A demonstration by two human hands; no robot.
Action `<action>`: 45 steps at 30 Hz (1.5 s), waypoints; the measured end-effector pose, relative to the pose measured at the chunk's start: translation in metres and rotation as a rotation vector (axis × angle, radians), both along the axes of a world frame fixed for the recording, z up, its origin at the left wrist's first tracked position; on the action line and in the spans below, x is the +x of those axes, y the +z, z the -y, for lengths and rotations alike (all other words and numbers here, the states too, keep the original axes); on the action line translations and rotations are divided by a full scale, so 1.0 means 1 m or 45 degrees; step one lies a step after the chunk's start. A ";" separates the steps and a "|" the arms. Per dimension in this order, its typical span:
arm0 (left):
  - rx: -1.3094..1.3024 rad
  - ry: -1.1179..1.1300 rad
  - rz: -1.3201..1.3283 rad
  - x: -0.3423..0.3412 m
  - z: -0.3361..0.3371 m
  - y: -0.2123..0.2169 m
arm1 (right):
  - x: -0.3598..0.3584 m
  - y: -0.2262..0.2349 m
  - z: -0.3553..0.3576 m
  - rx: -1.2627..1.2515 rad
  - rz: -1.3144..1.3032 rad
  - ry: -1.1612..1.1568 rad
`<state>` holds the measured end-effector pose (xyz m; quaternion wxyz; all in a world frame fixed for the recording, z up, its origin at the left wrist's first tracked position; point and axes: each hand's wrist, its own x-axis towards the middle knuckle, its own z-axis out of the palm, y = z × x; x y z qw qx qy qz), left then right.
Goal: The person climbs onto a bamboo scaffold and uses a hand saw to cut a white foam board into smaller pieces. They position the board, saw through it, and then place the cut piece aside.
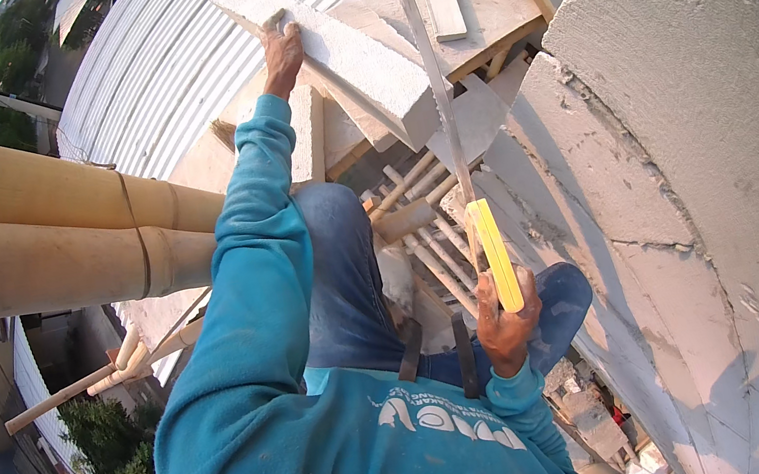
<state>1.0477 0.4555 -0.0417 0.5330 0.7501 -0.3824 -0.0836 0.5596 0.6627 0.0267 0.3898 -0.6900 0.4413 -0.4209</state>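
A long pale lightweight concrete block [337, 52] lies slanting on the wooden planks ahead of me. My left hand [282, 51] grips its left edge, with the fingers bent over the top face. In my right hand [508, 318] is a hand saw [495, 252], held by its yellow handle close to my right knee. Its long, dusty metal blade points up and away, passing the block's near right end. Whether the teeth touch the block, I cannot tell. Beneath the long block, another pale block [308, 133] shows in part.
Thick bamboo poles [48, 257] cross at the left. A block wall [677, 83] with rough mortar joints rises along the right. Below are thin bamboo poles [438, 252] with gaps between them. A small block piece [444, 8] lies on the far planks; corrugated roofing [158, 73] stretches beyond.
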 end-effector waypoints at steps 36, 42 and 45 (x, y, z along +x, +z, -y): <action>0.444 0.452 -0.219 -0.061 0.025 0.051 | 0.012 0.046 -0.016 0.339 -0.039 0.195; 0.296 0.464 -0.262 -0.060 0.027 0.042 | 0.005 0.071 -0.001 0.420 -0.235 0.264; 0.338 0.484 -0.264 -0.063 0.028 0.045 | 0.004 0.066 0.009 -0.006 -0.178 0.277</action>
